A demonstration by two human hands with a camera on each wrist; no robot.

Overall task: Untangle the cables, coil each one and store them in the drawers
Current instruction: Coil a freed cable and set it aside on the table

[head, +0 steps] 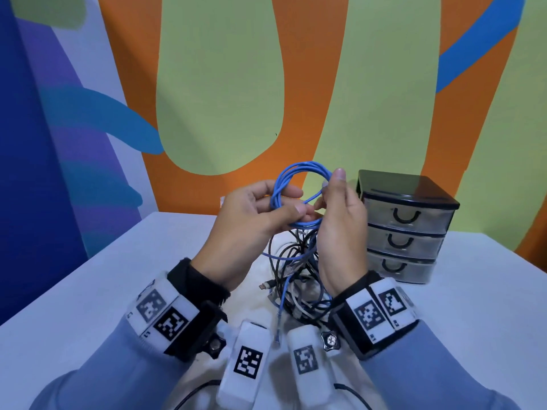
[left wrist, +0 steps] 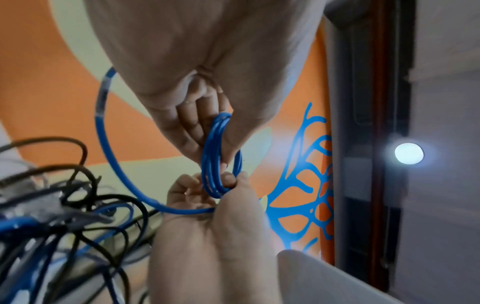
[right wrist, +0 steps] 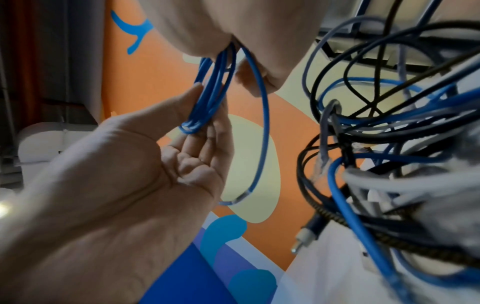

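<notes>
A blue cable, wound into a coil (head: 305,168) of several loops, is held up above the table between both hands. My left hand (head: 296,201) pinches the coil's near side between thumb and fingers. My right hand (head: 328,190) grips its right side, thumb pointing up. In the left wrist view the coil (left wrist: 215,164) runs from the left hand (left wrist: 207,127) to the right hand (left wrist: 221,185). One loose blue loop (right wrist: 265,123) hangs wider than the rest. Below lies a tangle (head: 299,273) of black, blue and grey cables.
A small black unit of three clear drawers (head: 405,226), all shut, stands on the white table (head: 118,276) right of the hands. A painted wall rises close behind the table's far edge. A black cord (head: 192,392) lies at the near edge.
</notes>
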